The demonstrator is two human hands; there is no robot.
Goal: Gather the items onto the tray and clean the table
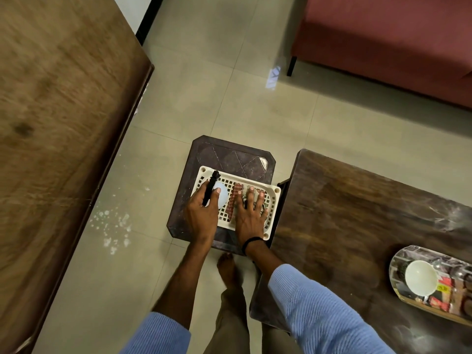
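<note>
Basket (274,191) on stool (229,154). Bottle (221,196): inside, left hand (201,217) clasped round it. Cloth (235,198): inside, right hand (249,219) flat on top, fingers (250,199) spread (no pinch yet). Handling: bunch cloth, lift both straight.

No lettering reads clearly from here; a yellow label (442,288) on the red packets (437,302) in the oval tray (394,261) stays blurred.

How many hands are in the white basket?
2. The left hand grips a spray bottle at the left end of the white basket; the right hand rests flat on a checked cloth toward its right.
</note>
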